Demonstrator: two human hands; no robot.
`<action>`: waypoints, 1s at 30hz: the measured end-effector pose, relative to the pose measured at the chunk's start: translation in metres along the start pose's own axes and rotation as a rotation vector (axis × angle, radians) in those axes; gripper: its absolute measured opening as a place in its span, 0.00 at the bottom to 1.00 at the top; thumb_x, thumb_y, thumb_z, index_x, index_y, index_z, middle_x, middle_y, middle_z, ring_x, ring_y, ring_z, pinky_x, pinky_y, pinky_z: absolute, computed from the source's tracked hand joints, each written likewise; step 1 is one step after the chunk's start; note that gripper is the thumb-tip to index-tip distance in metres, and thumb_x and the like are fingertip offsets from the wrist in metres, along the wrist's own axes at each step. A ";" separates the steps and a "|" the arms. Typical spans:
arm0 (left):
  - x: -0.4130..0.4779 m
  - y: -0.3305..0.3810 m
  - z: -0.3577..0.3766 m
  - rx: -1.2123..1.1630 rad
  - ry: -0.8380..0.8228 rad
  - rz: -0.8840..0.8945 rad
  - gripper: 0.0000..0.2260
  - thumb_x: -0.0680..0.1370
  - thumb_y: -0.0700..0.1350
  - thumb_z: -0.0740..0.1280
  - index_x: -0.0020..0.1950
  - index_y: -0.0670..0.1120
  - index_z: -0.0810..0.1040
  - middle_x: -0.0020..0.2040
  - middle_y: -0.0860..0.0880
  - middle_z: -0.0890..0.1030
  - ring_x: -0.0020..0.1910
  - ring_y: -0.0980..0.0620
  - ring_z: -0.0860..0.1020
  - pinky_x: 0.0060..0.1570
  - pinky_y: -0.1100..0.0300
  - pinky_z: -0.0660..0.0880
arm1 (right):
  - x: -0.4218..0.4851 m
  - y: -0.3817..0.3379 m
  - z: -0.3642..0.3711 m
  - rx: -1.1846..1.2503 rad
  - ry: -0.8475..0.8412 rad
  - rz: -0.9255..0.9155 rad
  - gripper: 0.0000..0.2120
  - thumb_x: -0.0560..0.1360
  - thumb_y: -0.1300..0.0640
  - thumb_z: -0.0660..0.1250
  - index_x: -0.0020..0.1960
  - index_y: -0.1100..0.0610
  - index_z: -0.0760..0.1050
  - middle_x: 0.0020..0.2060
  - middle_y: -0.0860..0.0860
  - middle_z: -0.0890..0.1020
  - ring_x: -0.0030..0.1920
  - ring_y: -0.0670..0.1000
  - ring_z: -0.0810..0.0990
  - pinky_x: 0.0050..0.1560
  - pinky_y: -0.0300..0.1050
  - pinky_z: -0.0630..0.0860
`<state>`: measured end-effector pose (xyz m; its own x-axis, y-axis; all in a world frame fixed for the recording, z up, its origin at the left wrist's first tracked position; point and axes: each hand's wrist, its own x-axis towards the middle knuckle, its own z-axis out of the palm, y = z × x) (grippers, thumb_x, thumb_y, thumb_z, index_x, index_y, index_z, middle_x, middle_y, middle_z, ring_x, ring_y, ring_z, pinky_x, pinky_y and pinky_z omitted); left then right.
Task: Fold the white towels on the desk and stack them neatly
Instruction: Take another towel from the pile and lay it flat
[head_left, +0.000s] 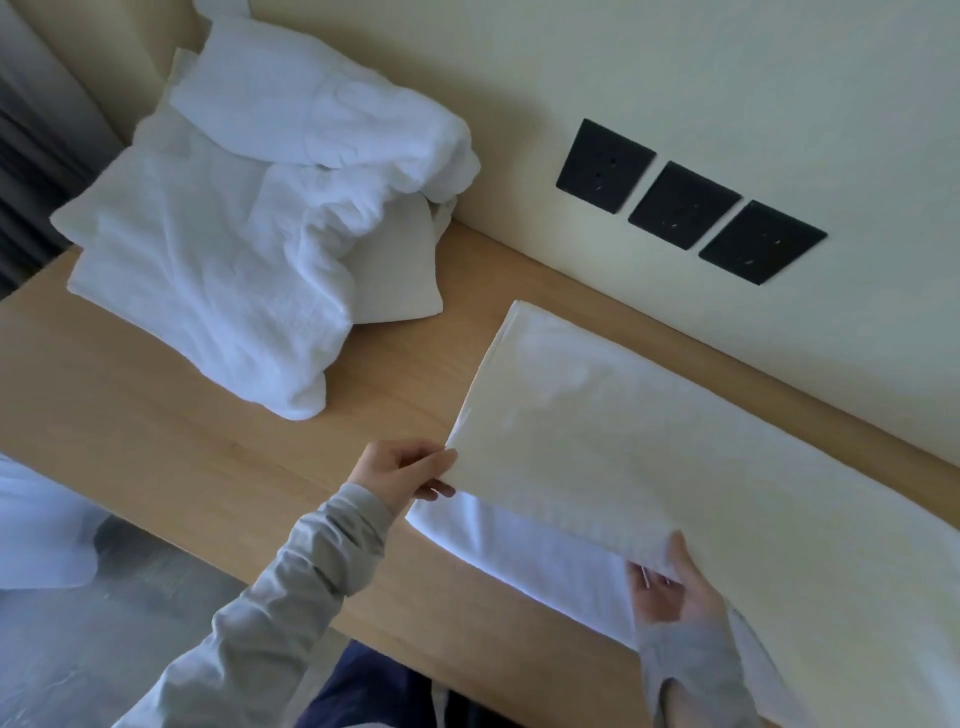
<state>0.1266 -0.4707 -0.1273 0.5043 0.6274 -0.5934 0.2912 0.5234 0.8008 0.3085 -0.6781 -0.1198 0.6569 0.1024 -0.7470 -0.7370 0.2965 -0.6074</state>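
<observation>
Nearest, the right hand (670, 587) pinches the near edge of a white towel (649, 431) spread along the right side of the wooden worktop (182, 441), lifting its upper layer over a lower one. Just beyond, the left hand (400, 470) grips that layer's left corner between thumb and fingers (428, 464). Farther back on the left, a heap of crumpled white towels (234, 249) sits on the worktop, apart from the flat one, and three black sockets (685, 200) line the wall behind.

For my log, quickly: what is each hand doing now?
Left hand: pinches a corner of the white towel.
Right hand: grips the same towel's edge.
</observation>
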 end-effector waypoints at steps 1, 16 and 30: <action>0.001 0.001 0.001 0.026 -0.017 0.025 0.08 0.73 0.41 0.71 0.34 0.48 0.84 0.32 0.49 0.83 0.32 0.50 0.82 0.37 0.63 0.79 | -0.001 -0.002 -0.003 0.016 -0.018 -0.057 0.09 0.73 0.64 0.67 0.37 0.58 0.83 0.41 0.50 0.84 0.40 0.47 0.84 0.40 0.44 0.82; 0.015 -0.042 -0.008 0.602 0.164 -0.135 0.06 0.74 0.49 0.69 0.45 0.48 0.83 0.31 0.51 0.82 0.36 0.58 0.77 0.33 0.70 0.68 | 0.024 0.058 -0.045 -0.287 0.236 0.167 0.20 0.69 0.72 0.70 0.57 0.64 0.67 0.52 0.63 0.77 0.42 0.57 0.78 0.45 0.55 0.77; 0.016 -0.045 0.010 0.829 0.194 -0.233 0.16 0.69 0.56 0.70 0.51 0.50 0.73 0.46 0.51 0.76 0.44 0.52 0.75 0.43 0.60 0.74 | -0.003 0.007 -0.011 -1.722 -0.341 0.313 0.29 0.73 0.41 0.68 0.20 0.60 0.75 0.23 0.59 0.80 0.22 0.52 0.79 0.24 0.38 0.72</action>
<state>0.1294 -0.4898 -0.1724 0.2333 0.6833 -0.6919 0.9036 0.1106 0.4139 0.2994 -0.6870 -0.1246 0.3093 0.1940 -0.9310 -0.0004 -0.9789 -0.2041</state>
